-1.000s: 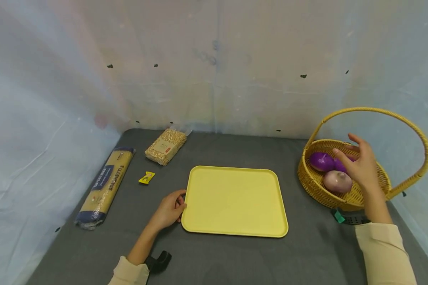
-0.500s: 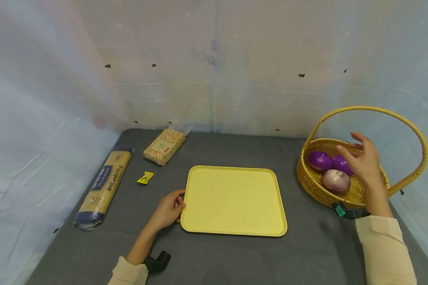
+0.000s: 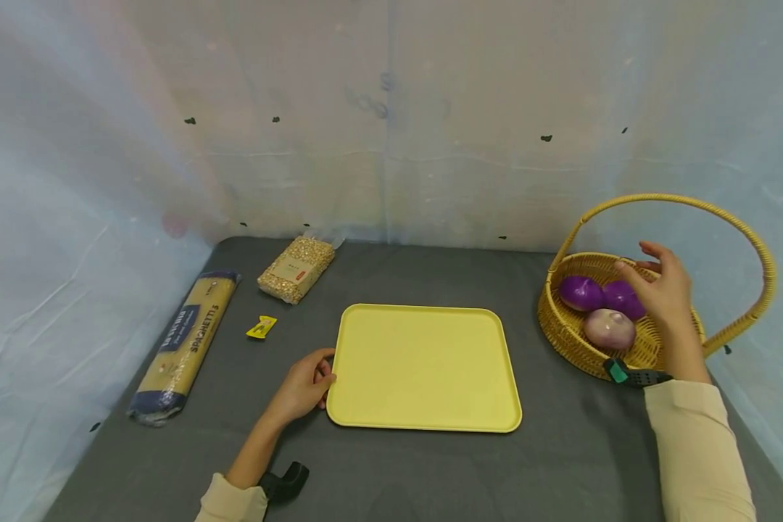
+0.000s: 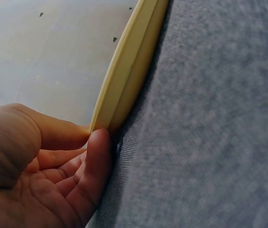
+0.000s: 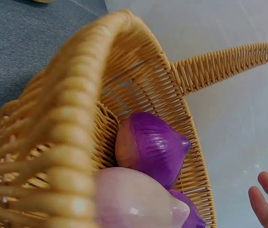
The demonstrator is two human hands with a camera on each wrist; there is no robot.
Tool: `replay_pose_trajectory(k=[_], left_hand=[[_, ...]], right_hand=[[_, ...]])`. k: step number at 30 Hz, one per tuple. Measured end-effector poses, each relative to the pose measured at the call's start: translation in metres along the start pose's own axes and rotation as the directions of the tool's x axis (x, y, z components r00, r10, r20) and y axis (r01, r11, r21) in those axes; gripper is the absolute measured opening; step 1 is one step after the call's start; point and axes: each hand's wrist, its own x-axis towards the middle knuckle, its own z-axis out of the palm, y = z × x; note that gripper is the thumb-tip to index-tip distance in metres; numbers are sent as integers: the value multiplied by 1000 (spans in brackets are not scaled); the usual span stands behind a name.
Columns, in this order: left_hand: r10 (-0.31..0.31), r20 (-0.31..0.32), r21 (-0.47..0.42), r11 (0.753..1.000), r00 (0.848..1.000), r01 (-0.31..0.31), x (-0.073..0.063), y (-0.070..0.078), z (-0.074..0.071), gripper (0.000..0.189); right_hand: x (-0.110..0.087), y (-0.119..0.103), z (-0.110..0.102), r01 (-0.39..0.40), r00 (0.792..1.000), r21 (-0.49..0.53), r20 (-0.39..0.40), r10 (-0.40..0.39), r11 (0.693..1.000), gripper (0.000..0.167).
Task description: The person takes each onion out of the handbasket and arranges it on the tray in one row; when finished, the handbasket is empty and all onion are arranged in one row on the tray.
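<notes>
A pale yellow rectangular tray (image 3: 424, 368) lies flat on the grey cloth. My left hand (image 3: 302, 386) pinches its left edge; thumb and finger meet at the rim (image 4: 106, 111) in the left wrist view. Over the yellow wicker basket (image 3: 564, 346) at the right, my right hand (image 3: 667, 290) hovers with fingers spread and nothing in them. Inside the basket sit two purple onions, one nearer the left (image 3: 581, 293) and another beside it (image 3: 623, 299). A paler, pinkish onion (image 3: 610, 329) lies in front of them.
The basket's tall handle (image 3: 665, 197) arches above my right hand. At the left lies a spaghetti pack (image 3: 185, 341). A clear bag of pale grains or beans (image 3: 297, 268) and a small yellow packet (image 3: 262, 327) are nearby. Light sheeting (image 3: 444, 145) hangs behind the table.
My right hand has shifted slightly right over the basket, showing more of the second purple onion. The left hand keeps its hold on the tray. The head view has turned a little.
</notes>
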Motion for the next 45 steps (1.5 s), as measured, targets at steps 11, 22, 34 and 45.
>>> replay_pose_trajectory(k=[11,22,34,45], left_hand=[[-22,6,4,1000,1000,22,0,-3,0,44],[-3,2,9,1000,1000,3,0,-3,-1,43],[-10,4,1,1000,1000,10,-1,-4,-1,43],[19,-5,7,1000,1000,-19,-1,-2,0,42]], right_hand=[[8,9,-4,-121,988,-40,90,124,992,70],[12,19,-3,-138,986,-57,83,143,989,69],[14,25,-1,-151,983,-89,89,159,984,67],[12,33,-1,-141,985,-93,83,149,986,64]])
